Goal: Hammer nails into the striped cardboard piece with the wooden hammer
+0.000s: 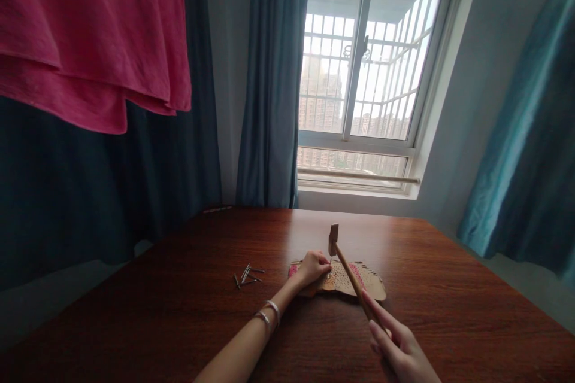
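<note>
My left hand [313, 267] is closed, its fingertips pinching a thin nail-like rod [331, 261] upright over a tan sheet [371, 282]. The sheet lies on the table, dotted with many small holes and marked with pink and orange patches; part of it is hidden under my left hand. Gripped by its long handle in my right hand [396, 338] is a wooden hammer [333, 239]. Its head is raised just above my left fingertips, apart from the rod as far as I can tell. Several loose metal rods [246, 276] lie to the left of the sheet.
All of this rests on a brown wooden table [179, 311]. Beyond its far edge are a barred window [354, 102] and blue curtains [274, 84]. A pink cloth [103, 36] hangs at the upper left, above the table.
</note>
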`<state>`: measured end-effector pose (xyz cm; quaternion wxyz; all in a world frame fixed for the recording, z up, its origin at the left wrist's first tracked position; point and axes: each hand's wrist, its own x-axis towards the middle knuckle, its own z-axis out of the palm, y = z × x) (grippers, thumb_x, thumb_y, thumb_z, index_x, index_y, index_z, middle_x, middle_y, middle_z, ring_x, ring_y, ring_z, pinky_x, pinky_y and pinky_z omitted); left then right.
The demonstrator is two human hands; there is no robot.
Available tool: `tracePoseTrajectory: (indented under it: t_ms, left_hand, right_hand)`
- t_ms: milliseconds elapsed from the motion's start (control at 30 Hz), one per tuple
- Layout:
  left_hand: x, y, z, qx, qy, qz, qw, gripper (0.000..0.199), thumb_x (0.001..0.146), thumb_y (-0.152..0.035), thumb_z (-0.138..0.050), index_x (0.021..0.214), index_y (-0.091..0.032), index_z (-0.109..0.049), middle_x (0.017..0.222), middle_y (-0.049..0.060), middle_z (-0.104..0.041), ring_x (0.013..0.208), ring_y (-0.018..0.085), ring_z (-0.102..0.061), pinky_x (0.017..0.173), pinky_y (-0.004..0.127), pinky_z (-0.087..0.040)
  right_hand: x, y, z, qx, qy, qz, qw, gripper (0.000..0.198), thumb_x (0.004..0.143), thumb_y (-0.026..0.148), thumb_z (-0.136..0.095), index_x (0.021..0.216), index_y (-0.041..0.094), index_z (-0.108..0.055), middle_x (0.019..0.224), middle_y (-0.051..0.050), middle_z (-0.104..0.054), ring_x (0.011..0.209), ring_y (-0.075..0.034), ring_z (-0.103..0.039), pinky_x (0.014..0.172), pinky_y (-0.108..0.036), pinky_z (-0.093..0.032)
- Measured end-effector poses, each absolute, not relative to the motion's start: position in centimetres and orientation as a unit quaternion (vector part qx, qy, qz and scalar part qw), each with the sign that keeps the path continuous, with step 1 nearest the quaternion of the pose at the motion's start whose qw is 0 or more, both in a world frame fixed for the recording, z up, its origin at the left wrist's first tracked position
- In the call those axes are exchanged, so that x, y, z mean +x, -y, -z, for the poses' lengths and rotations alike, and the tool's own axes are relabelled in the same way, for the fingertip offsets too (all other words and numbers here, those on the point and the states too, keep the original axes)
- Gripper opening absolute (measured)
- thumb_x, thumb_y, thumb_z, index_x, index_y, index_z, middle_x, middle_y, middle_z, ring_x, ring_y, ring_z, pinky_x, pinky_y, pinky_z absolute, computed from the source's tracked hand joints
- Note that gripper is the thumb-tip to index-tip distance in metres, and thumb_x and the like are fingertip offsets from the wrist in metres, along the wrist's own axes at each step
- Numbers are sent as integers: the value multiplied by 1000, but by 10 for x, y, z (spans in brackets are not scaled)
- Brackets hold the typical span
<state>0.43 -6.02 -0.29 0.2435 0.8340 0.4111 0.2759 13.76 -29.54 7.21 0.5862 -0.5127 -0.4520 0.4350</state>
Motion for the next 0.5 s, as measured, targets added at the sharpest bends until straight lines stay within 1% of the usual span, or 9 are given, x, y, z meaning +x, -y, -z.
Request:
tracePoseTrajectory:
  t_ms: [100, 167, 300, 433, 500]
  left_hand:
    - [4, 61, 1, 837, -404, -274, 247, 24, 73, -32, -54, 77, -16, -71, 75, 2, -63, 67, 12, -53, 62, 20, -37]
    - [3, 61, 0, 838, -400, -278, 247, 24, 73, -32, -54, 77, -16, -71, 75, 2, -63, 67, 12, -52, 62, 20, -37]
    - [4, 63, -1, 835, -410, -273, 247, 24, 73, -33, -54, 77, -16, -71, 76, 2, -63, 66, 12, -52, 62, 20, -37]
    - [5, 62, 1, 830, -416, -276, 248, 23, 72, -32, -55, 77, -17, -71, 75, 1, -63, 65, 12, -52, 61, 20, -37]
    - [5, 62, 2, 831, -411, -282, 246, 22, 72, -32, -55, 77, -17, -71, 74, 1, -63, 65, 12, -52, 61, 20, -37]
  right_hand:
    - [138, 295, -72, -508, 455, -425, 596, 54, 63, 50, -66, 109, 23, -63, 78, -4, -64, 47, -7, -41, 45, -21, -40]
    - [138, 295, -73, -504, 458, -421, 599, 53, 63, 50, -66, 108, 23, -63, 78, -4, -64, 46, -7, -40, 44, -21, -40]
    - [138, 294, -75, -504, 465, -418, 596, 56, 64, 52, -64, 112, 23, -61, 69, -3, -62, 46, -9, -44, 43, -21, -39]
    - [139, 294, -73, -508, 464, -418, 593, 54, 62, 53, -64, 106, 23, -64, 77, -5, -64, 51, -10, -45, 48, -22, -42]
    - [140, 294, -73, -512, 460, -426, 588, 54, 63, 53, -64, 108, 23, -63, 73, -4, -63, 50, -9, -45, 48, -22, -42]
